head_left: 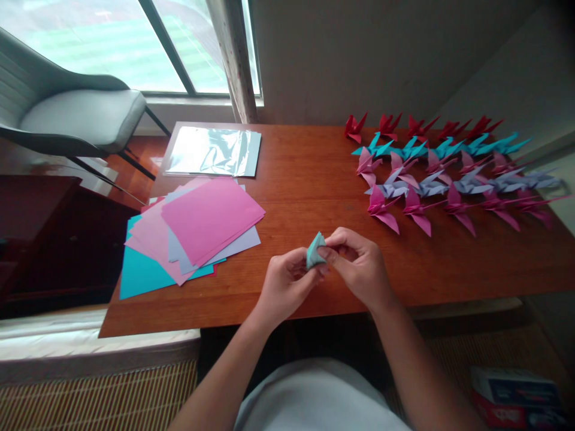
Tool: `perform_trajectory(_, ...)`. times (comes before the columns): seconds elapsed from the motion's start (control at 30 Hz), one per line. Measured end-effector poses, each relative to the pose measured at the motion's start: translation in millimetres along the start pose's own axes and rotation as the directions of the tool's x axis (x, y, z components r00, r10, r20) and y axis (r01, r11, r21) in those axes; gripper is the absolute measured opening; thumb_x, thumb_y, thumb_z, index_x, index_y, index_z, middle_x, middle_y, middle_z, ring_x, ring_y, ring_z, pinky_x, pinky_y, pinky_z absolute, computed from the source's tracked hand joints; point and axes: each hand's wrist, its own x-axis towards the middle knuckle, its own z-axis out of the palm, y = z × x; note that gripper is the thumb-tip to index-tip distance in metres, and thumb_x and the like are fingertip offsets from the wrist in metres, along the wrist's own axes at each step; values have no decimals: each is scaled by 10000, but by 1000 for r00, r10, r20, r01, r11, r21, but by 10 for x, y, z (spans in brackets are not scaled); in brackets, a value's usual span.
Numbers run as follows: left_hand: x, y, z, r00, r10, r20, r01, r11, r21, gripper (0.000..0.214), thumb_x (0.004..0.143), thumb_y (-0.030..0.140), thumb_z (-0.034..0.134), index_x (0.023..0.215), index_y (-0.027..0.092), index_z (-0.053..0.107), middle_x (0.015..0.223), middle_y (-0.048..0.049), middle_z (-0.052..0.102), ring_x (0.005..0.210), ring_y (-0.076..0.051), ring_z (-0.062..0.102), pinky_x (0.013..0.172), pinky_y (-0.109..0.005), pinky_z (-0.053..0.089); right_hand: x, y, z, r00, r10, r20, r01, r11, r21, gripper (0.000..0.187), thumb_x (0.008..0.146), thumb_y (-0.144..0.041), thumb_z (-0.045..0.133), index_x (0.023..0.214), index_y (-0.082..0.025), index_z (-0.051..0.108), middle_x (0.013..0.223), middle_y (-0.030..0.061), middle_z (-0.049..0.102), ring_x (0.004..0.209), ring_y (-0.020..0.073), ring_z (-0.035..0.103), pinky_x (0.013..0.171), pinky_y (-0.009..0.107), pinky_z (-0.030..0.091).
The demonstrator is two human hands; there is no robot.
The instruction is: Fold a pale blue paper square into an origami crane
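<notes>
Between my two hands is a small pale blue-green piece of folded paper [315, 250], held above the front part of the wooden table with its point upward. My left hand [290, 278] grips its lower left side, fingers curled behind it. From the right, my right hand [357, 263] pinches the paper's right edge between thumb and fingers. Folded paper cranes [459, 206] stand in rows at the right, in red, turquoise, light pink, lavender and magenta. To the left lies a fanned pile of coloured paper sheets [211, 218], magenta on top.
A clear plastic packet of pale paper [211, 151] lies behind the sheets on the wooden table [305, 179]. A grey chair [85, 114] stands by the window at the far left. At the lower right a box [516, 395] sits below table height.
</notes>
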Motion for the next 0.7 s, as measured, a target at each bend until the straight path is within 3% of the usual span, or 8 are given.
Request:
perform_trajectory(0.23,4,-15,-16,1000,-10,8,11,999,-32,174,832,287,745,761,140,683,721,-43,716,646,-134,648,610,-214,518,6,-40,7,990,85,111,-98,989,113,160,881,-374,722,867,-222,676,832,3,646,754,154,602,705,291,497)
perform_trajectory(0.4,6,-1,10,999,-33,-19,32,999,-29,191,823,319,760,791,140,697,735,-43,723,647,-140,656,606,-222,529,5,-6,14,993,107,58,-112,989,100,192,858,-399,745,854,-219,676,802,3,640,718,151,594,672,284,495)
perform_trajectory(0.53,4,13,23,999,-12,-32,13,1000,3,214,828,346,765,805,144,699,712,-33,709,639,-139,656,612,-228,543,10,25,-6,999,51,-15,-51,998,32,172,854,-372,754,807,-223,682,753,-10,605,702,144,570,652,274,468)
perform_trajectory(0.7,4,53,9,998,-15,-65,14,1000,-16,272,862,407,736,946,149,728,804,-60,762,684,-158,705,626,-237,578,8,46,-52,998,36,-50,-35,999,14,174,856,-362,754,782,-227,674,729,-18,604,686,137,568,629,263,458)
